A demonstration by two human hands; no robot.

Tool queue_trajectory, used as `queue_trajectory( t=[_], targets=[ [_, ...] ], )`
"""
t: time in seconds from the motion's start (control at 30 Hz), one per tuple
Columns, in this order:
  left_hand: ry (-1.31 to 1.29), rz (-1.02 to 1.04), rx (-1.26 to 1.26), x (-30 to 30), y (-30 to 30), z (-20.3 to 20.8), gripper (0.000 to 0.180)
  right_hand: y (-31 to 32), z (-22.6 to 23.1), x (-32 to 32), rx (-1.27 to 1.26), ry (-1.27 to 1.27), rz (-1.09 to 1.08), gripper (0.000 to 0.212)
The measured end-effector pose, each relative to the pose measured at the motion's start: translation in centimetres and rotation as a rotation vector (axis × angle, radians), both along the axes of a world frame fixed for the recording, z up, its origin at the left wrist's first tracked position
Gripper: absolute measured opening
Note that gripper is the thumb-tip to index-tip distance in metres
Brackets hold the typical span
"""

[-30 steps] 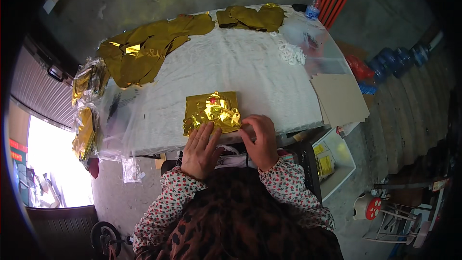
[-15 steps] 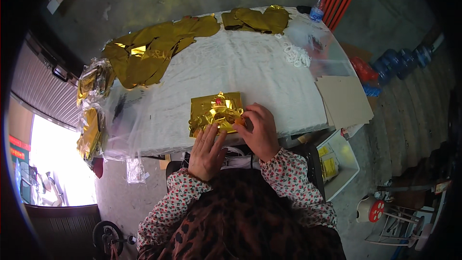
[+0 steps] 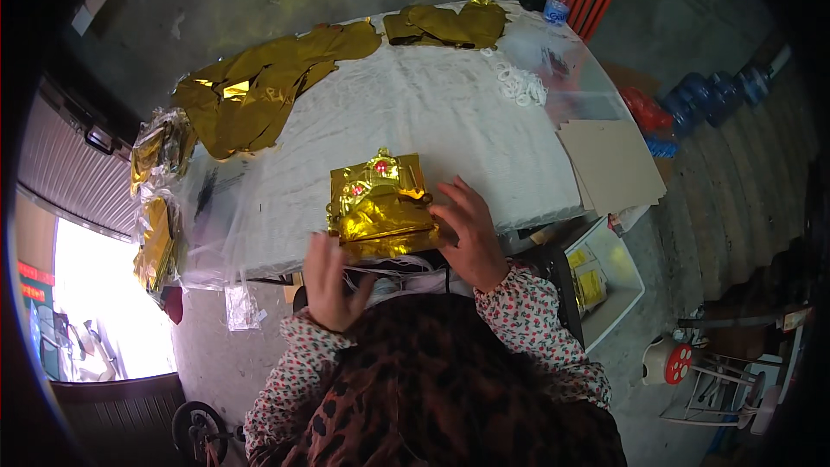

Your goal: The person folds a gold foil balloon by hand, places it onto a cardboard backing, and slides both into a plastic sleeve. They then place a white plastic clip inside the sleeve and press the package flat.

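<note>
A folded gold foil balloon (image 3: 385,216) with a crown-like top and red gem prints lies at the near edge of the white-covered table (image 3: 415,108). Off its lower left corner is my left hand (image 3: 331,284), slightly blurred, fingers stretched and holding nothing. My right hand (image 3: 474,238) rests by the balloon's right edge, fingers apart, its fingertips at or just touching the foil. Whether the thumb presses on the foil is hard to make out.
Flat gold foil balloons (image 3: 259,91) and a smaller foil stack (image 3: 450,26) lie along the far side. Also around are bagged foil pieces (image 3: 156,233), white ties (image 3: 521,85), cardboard sheets (image 3: 609,164), a water bottle (image 3: 558,2) and a white bin (image 3: 618,281).
My left hand has come off the foil, toward me and left. The balloon's front now lies flatter, showing a second red gem. My right hand has loosened at its edge.
</note>
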State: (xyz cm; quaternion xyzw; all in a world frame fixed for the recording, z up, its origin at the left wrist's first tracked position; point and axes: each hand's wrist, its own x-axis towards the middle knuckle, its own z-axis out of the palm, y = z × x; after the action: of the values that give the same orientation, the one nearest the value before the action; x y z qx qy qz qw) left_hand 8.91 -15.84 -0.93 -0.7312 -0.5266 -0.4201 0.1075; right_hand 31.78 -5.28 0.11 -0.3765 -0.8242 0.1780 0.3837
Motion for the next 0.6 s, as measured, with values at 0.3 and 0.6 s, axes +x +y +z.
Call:
queue_trajectory(
  t=[0.3, 0.6],
  targets=[
    [0.115, 0.077, -0.5, -3.4, 3.1, 4.4, 0.108, -0.5, -0.5, 1.3, 0.07, -0.057, -0.026, 0.061],
    [-0.024, -0.036, -0.55, -3.5, 3.5, 3.4, 0.103, 0.1, -0.5, 1.8, 0.15, -0.256, -0.03, 0.074]
  ],
)
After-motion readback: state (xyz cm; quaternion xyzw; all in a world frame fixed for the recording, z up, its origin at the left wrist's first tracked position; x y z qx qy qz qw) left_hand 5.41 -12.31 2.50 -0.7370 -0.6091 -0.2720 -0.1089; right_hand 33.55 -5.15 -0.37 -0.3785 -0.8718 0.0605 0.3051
